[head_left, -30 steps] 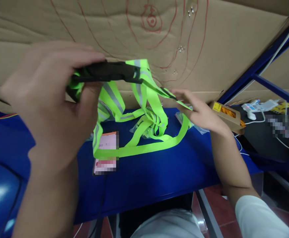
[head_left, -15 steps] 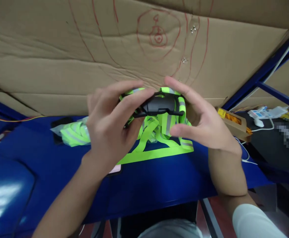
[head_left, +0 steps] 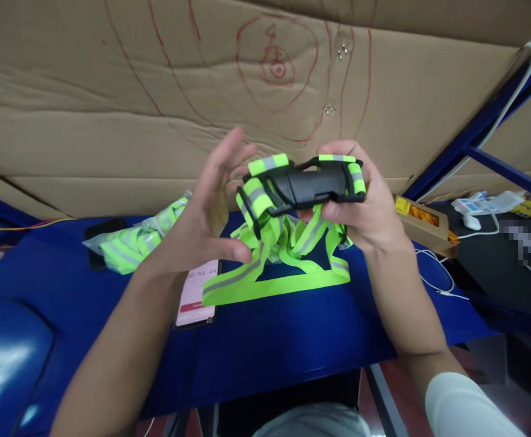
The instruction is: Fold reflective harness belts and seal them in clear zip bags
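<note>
A black side-release buckle (head_left: 313, 187), its two halves joined, hangs above the table with neon yellow-green reflective strap (head_left: 278, 282) threaded through both ends. My right hand (head_left: 360, 203) grips the buckle's right end, thumb below and fingers behind. To the left, my left hand (head_left: 206, 209) is spread, fingers apart, beside the buckle's left end and holding nothing. A black strap slider (head_left: 248, 212) sits on the webbing at that end. Loops of the strap drop to the blue table, and the lower band stretches across in front.
A phone (head_left: 196, 294) showing a timer lies under my left wrist. Behind it, a plastic-bagged strap bundle (head_left: 131, 243) rests on a dark object. At right stand an open cardboard box (head_left: 426, 227) and white cables (head_left: 438, 279). A cardboard panel (head_left: 178, 139) rises behind the table.
My left hand has let go of the buckle and opened out to the left. My right hand has closed on the buckle's right end. The phone has come into fuller view.
</note>
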A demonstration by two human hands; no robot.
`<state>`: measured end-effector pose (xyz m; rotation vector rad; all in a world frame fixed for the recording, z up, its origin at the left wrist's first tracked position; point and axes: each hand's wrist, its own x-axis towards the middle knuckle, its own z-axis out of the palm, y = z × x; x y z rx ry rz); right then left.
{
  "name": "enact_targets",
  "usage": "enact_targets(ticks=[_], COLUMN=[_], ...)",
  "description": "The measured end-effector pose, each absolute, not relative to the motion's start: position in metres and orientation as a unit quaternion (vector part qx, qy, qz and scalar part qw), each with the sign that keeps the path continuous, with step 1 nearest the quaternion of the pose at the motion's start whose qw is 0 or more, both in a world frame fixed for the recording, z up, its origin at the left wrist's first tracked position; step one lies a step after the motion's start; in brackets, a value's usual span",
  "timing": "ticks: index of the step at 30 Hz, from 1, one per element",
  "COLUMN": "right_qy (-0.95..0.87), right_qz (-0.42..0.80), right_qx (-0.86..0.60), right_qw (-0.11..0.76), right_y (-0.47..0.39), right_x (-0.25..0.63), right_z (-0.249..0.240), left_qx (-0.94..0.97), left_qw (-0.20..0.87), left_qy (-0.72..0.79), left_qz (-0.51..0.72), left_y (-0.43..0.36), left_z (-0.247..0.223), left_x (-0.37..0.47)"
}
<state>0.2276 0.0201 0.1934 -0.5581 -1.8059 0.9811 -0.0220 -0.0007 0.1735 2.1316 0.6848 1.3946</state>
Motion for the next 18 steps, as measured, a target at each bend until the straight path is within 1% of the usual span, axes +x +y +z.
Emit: enact_targets(ticks=[3, 6, 9, 12, 15, 18], right_qy=[-0.768, -0.782, -0.802, -0.813, -0.809, -0.780], right_qz=[0.358, 0.297, 0.198, 0.103, 0.083, 0.102], right_qx=[-0.247, -0.244, -0.212, -0.216, -0.218, -0.243], right_qw=[0.470, 0.491, 0.522, 0.531, 0.540, 0.568], right_y=[0.020, 0.018, 0.013, 0.010, 0.011, 0.016], right_x=[0.229, 0.227, 0.226, 0.226, 0.226, 0.225], right_z=[0.191, 0.191, 0.192, 0.192, 0.188, 0.185], left_qx=[0.784, 0.758, 0.702, 0.649, 0.622, 0.660], left_qw=[0.283, 0.350, 0.411, 0.475, 0.489, 0.524], left_qy=[0.231, 0.241, 0.286, 0.289, 0.281, 0.222], left_qz=[0.502, 0.495, 0.506, 0.520, 0.543, 0.490], left_y=[-0.001, -0.008, -0.013, -0.013, -0.011, -0.005], left_z=[0.173, 0.171, 0.164, 0.156, 0.152, 0.149], left_x=[-0.020, -0.008, 0.007, 0.015, 0.014, 0.007])
